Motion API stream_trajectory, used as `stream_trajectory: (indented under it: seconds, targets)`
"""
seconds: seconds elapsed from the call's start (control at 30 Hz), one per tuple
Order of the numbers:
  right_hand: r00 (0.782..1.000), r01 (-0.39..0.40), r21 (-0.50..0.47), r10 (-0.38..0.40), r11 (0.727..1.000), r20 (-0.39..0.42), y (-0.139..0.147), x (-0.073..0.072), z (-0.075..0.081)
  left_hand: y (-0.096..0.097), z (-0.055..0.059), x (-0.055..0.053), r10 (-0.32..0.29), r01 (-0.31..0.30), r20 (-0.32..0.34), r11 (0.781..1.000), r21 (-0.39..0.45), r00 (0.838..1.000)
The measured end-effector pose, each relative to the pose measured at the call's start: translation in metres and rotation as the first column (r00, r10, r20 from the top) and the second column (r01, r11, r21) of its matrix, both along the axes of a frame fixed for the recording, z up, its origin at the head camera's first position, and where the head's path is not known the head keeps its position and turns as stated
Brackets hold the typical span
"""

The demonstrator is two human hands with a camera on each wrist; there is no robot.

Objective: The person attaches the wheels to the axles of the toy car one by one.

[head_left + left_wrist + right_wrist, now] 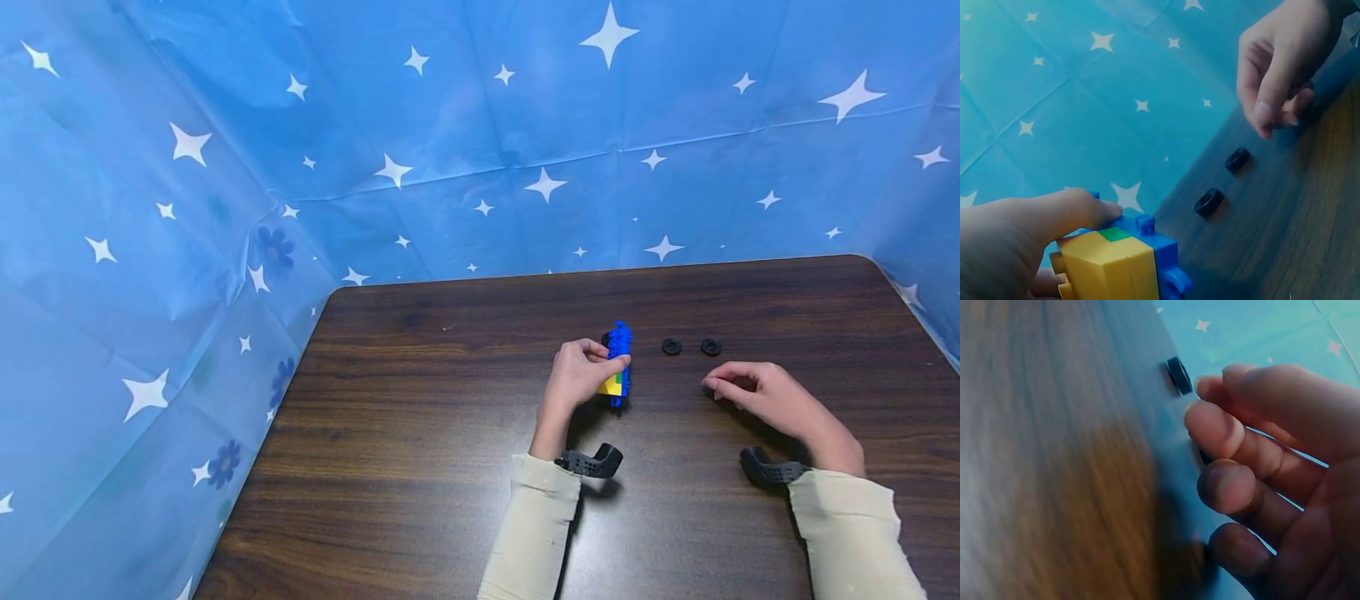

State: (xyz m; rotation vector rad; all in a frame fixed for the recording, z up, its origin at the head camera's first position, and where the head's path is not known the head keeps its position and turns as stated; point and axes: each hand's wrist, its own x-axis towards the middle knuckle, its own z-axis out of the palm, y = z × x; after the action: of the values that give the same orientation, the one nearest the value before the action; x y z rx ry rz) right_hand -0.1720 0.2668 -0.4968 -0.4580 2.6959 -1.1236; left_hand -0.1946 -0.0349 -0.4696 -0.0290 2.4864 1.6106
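Toy (1116, 262) partly hidden behind left hand (577, 375); cut off in left-wrist view. Wheel (1205, 456), probably right one, mostly hidden behind right hand (780, 408) in right-wrist view. Table (1054, 469) blurred there. Sleeves (536, 525) cut off nearside.

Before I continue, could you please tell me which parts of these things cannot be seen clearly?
Head view: the toy is partly covered by the left hand.
Left wrist view: the toy's lower part is cut off by the bottom edge.
Right wrist view: most of a dark piece, likely a wheel, is behind the right hand.
Head view: details of both wheels are too small.
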Motion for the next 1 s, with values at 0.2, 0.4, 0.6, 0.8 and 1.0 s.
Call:
stream_trajectory:
  seconds: [0.2,0.4,0.6,0.8,1.0]
  targets:
    - [0.997,0.043,0.078,-0.037,0.996,-0.068,0.009,-0.002,-0.001,-0.001,-0.001,0.0,0.007,-0.007,0.022,1.0,-0.012,1.0]
    - [0.979,0.075,0.098,-0.054,0.992,-0.198,0.011,-0.004,-0.006,-0.001,-0.001,0.0,0.006,-0.006,0.029,1.0,-0.022,1.0]
    - [0.964,0.105,0.087,-0.08,0.991,-0.252,0.011,-0.004,-0.009,-0.002,0.0,0.0,0.002,-0.001,0.039,1.0,-0.018,0.999]
    - [0.954,0.136,0.089,-0.106,0.987,-0.281,0.014,-0.008,-0.012,-0.003,0.001,0.001,-0.007,0.008,0.048,1.0,-0.009,0.999]
    - [0.963,0.146,0.117,-0.114,0.982,-0.245,0.015,-0.013,-0.012,-0.004,0.001,0.001,-0.019,0.021,0.058,1.0,-0.02,0.998]
